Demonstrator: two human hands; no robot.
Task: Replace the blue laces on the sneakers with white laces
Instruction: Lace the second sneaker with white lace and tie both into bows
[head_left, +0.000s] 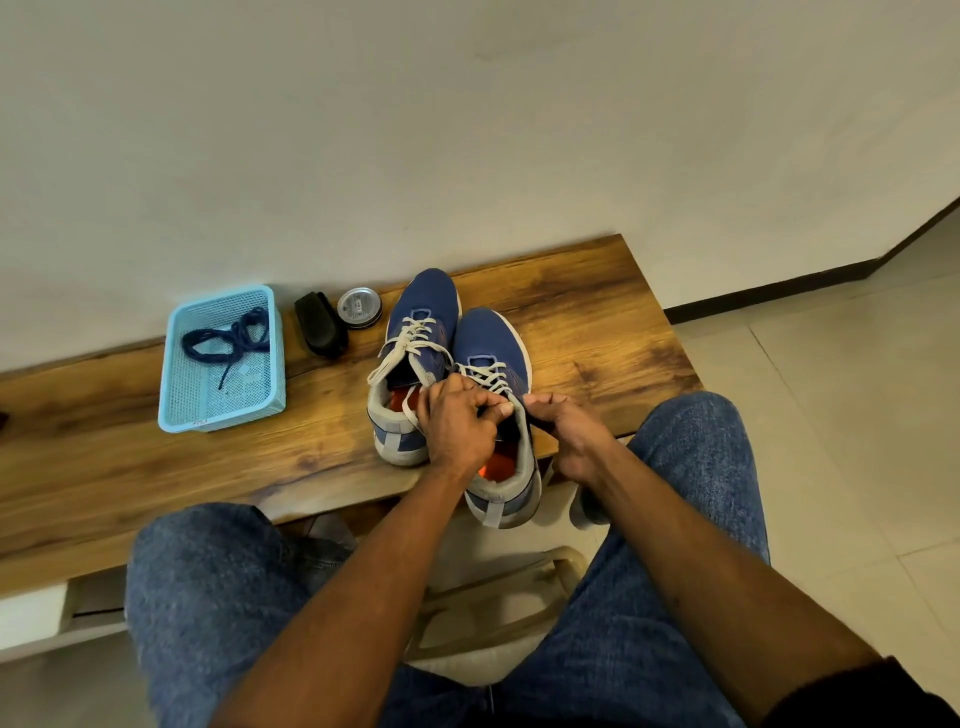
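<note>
Two blue sneakers stand side by side on the wooden table (597, 312), toes toward the wall. The left sneaker (415, 332) carries a white lace with loose ends hanging over its collar. The right sneaker (493, 353) is threaded with a white lace (488, 376) and its heel juts over the table's front edge. My left hand (457, 421) pinches the lace end at the top eyelets of the right sneaker. My right hand (566, 431) grips that sneaker's right collar, thumb on top. Blue laces (228, 338) lie tangled in a light blue basket (176, 384).
A black shoe brush (322, 325) and a round polish tin (359, 308) sit near the wall between the basket and the sneakers. My knees in jeans are below the table edge, with a pale chair seat between them. Tiled floor lies to the right.
</note>
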